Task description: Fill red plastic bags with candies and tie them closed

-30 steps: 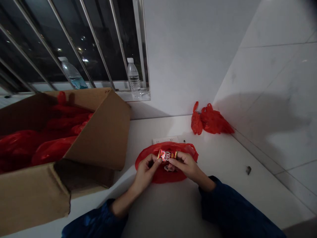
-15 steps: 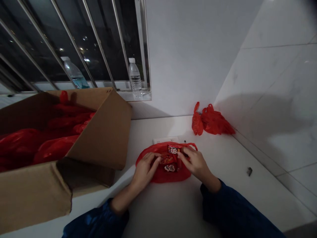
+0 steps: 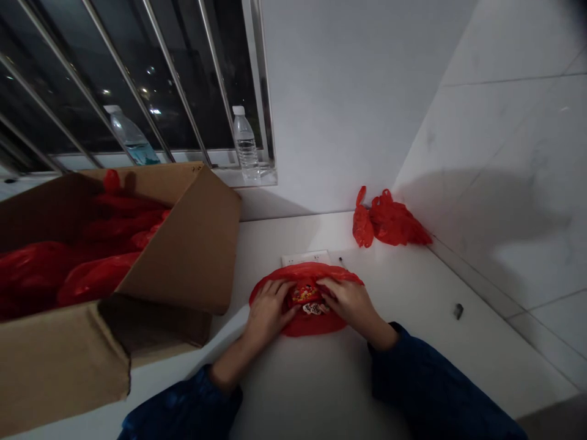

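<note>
A red plastic bag (image 3: 316,330) lies spread on the white table in front of me. Inside it are small printed packets: a red packet with a colourful picture (image 3: 305,294) and, just below, one with a pale label (image 3: 313,309). My left hand (image 3: 270,307) is at the left side of the bag, fingers and thumb curled around the left edge of the upper packet. From the other side, my right hand (image 3: 352,304) reaches in with bent fingers on that packet's right edge. Part of both packets is covered by the fingers.
On the left stands an open cardboard box (image 3: 183,238) with several filled red bags (image 3: 98,278). More red bags (image 3: 392,220) lie against the back wall. Two plastic bottles (image 3: 246,146) stand at the barred window. A white flat object (image 3: 305,258) and a small dark item (image 3: 458,311) are on the table.
My right hand has lowered the red packet it held up into the bag, and its fingers now reach farther in. My left hand has come slightly more over the bag. The view shifted a little.
</note>
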